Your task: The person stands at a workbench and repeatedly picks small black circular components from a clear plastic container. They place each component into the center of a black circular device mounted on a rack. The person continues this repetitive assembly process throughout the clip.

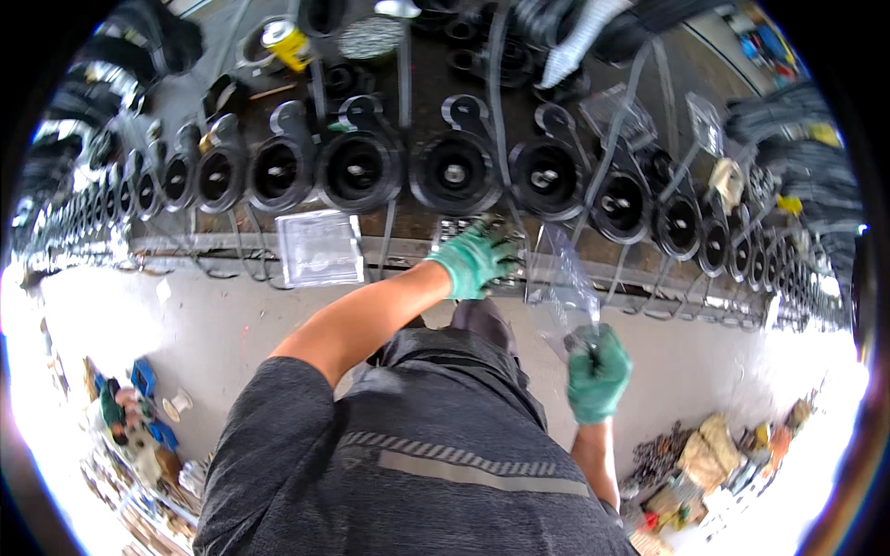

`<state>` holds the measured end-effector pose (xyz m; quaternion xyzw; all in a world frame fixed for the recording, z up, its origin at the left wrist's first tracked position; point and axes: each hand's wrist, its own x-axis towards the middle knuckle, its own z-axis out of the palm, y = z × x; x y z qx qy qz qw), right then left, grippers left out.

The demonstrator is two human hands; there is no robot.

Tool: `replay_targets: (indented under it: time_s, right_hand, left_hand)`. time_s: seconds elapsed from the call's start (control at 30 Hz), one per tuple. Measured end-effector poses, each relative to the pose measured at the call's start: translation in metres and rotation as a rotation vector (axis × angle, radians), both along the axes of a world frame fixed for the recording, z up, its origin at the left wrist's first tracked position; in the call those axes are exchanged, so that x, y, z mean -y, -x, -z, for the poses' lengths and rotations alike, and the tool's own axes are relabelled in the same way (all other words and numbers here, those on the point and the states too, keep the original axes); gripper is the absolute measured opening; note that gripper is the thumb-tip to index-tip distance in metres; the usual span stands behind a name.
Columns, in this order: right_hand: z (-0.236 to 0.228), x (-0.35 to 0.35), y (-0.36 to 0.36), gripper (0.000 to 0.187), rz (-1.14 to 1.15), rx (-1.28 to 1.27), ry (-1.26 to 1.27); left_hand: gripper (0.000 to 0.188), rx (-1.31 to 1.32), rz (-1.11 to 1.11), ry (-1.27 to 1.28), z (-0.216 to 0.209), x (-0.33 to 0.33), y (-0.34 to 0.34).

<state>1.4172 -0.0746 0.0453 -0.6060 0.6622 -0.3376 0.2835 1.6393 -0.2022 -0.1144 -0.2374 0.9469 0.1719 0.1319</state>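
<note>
My left hand (476,259), in a green work glove, lies at the bench edge with its fingers spread. Under and beside those fingers is a clear plastic tray (449,228) with dark bits in it, mostly covered by the glove. My right hand (598,372), gloved alike, is closed around the lower end of a clear plastic bag (565,278), which stretches up toward the bench edge. Just beyond my left hand stands a round black housing (455,172) with a metal part in its centre and a smaller loop on top.
Similar black housings (359,169) line the bench edge both ways, with cables (387,236) hanging down. A clear flat plastic pack (320,248) juts over the edge. A yellow can (287,44) stands farther back. Sacks (712,451) lie on the floor at lower right.
</note>
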Motion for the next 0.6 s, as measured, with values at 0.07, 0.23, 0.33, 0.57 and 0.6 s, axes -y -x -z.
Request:
replay_targets:
  time_s: [0.07,0.23,0.33,0.57,0.6]
  right_hand:
    - [-0.004,0.001,-0.002,0.011,0.003,0.379,-0.121]
    - [0.015,0.026,-0.034,0.046,-0.169,0.950,-0.378]
    - [0.040,0.046,-0.093,0.042,-0.176,1.049,-0.515]
    - [0.125,0.064,-0.249,0.034,-0.291,0.882,-0.680]
    - [0.148,0.063,-0.259,0.032,-0.273,0.838,-0.709]
  left_hand:
    - [0.074,-0.095,-0.043,-0.056,-0.003,-0.006,-0.002]
    - [0.046,-0.659,-0.501,-0.134,-0.019,-0.063,-0.074]
    - [0.041,-0.679,-1.130,-0.277,-0.017,-0.121,-0.169]
    - [0.080,-1.339,-1.683,-0.778,-0.058,-0.143,-0.285]
    - [0.073,-1.135,-1.805,-0.700,-0.046,-0.138,-0.290]
